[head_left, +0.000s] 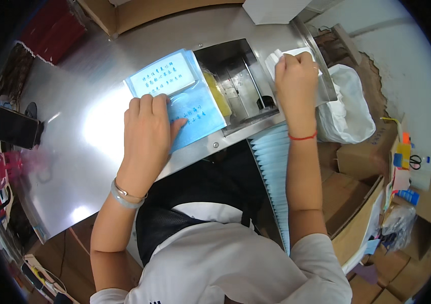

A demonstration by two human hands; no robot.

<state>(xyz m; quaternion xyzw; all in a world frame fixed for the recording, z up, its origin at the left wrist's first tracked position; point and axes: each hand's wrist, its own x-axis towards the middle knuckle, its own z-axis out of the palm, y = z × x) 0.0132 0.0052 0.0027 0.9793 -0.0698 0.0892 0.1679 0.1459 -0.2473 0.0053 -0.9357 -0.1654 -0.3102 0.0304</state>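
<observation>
Near the middle of the frame, the left hand [147, 121] lies over a blue sleeve [203, 109] on the steel table [68, 167], its fingers side by side at the lower edge of a white pack [154, 76] and its thumb spread out across the sleeve. Blue writing shows on both. Up at upper right, I see the right hand [297, 73] with fingers curled closed, pinching a white piece [278, 54]; how far it runs under the fingers I can't tell. Between the hands sits a dark recess [241, 66] in the table, with a yellow sheet [218, 96] beside the sleeve. A phone [16, 126] stands at far left, and a white bag [350, 119] slumps at right, above some cartons [367, 152].
</observation>
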